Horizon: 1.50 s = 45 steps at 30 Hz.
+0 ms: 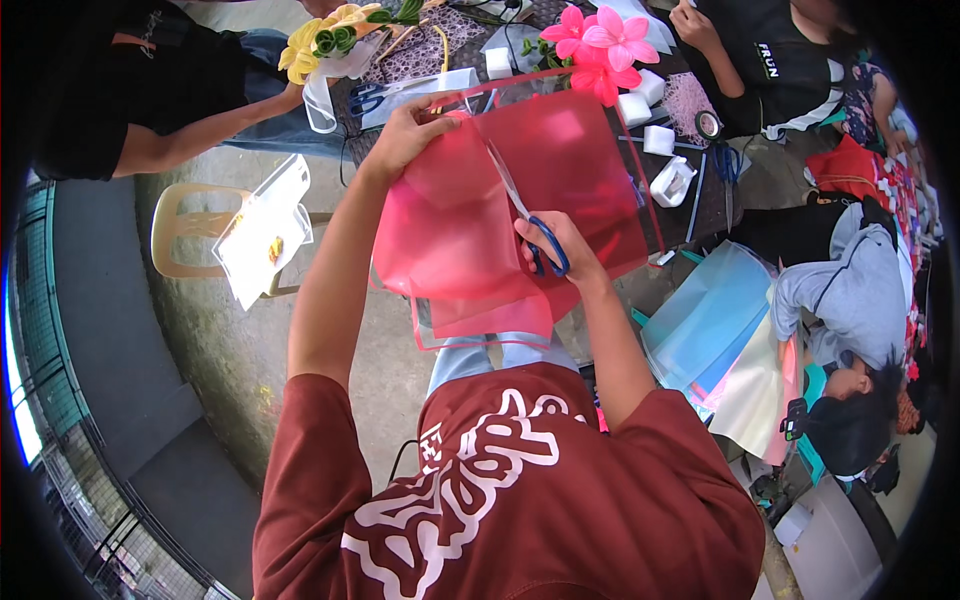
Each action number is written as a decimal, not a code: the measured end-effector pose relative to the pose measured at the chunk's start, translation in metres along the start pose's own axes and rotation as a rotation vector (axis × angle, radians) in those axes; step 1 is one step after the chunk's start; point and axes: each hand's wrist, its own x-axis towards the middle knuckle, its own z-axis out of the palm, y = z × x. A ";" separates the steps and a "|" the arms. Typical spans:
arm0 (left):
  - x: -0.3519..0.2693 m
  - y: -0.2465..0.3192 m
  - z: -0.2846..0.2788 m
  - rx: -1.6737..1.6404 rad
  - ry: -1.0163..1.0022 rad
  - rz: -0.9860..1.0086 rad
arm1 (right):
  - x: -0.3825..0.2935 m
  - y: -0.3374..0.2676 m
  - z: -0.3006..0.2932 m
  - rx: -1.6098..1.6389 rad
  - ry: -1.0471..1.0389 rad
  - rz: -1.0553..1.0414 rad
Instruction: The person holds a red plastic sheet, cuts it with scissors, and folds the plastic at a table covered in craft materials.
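Observation:
Red translucent wrapping sheets lie in front of me over a dark table, and their near part hangs past its edge. My left hand pinches the far left edge of the sheet between thumb and fingers. My right hand grips blue-handled scissors. Their long metal blades point away from me and lie along the sheet, between a lighter folded part on the left and a darker part on the right. Whether the blades are parted cannot be told. Pink artificial flowers stand beyond the sheet.
Foam cubes, a white tape dispenser and other scissors sit at the right. More scissors lie at the far left, near yellow flowers. A plastic chair stands left. Several people are nearby; blue sheets are right.

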 end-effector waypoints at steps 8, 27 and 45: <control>-0.002 0.004 -0.002 -0.014 -0.051 0.029 | 0.000 0.002 0.000 0.063 -0.076 -0.013; -0.011 0.001 0.017 0.003 -0.047 0.041 | 0.018 -0.001 0.008 -0.011 0.049 -0.032; -0.015 0.005 0.019 0.008 -0.049 0.059 | 0.009 -0.009 0.014 -0.073 0.100 -0.085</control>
